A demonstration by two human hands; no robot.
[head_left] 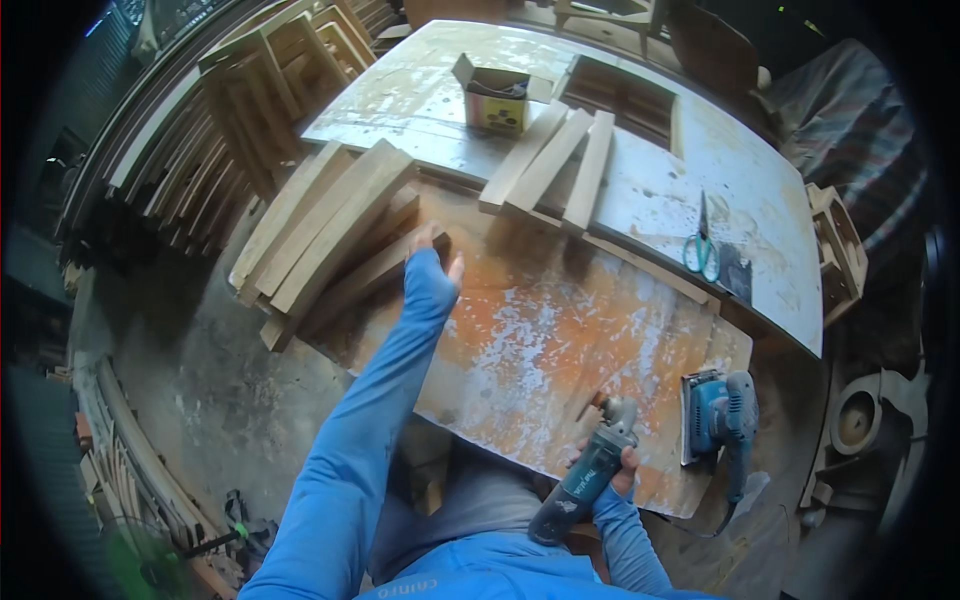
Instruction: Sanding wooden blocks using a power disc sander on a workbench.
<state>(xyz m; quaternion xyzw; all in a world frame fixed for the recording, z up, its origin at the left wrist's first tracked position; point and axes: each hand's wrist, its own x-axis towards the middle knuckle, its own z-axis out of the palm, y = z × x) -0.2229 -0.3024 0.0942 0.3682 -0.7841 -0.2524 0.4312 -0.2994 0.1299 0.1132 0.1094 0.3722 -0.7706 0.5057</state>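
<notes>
My right hand [622, 470] is closed around the body of a teal and grey angle grinder [590, 480]. The grinder's metal head and disc point away from me, over the near edge of the worn wooden board [540, 330]. My left arm stretches forward to a stack of wooden pieces [340, 215]. There my left hand [432, 262] has its fingers curled over the end of a lower wooden piece [365, 272], with the thumb on the near side. The sleeve covers part of that hand. Several slightly curved pieces lie on top of the stack.
A corded sander [722, 415] stands at the board's right. On the white panel [760, 200] behind lie several wooden strips [540, 165], scissors [702, 250] and an open carton [497, 105]. Wooden frames [270, 95] lean at the far left. Bent timber [140, 440] lies on the floor.
</notes>
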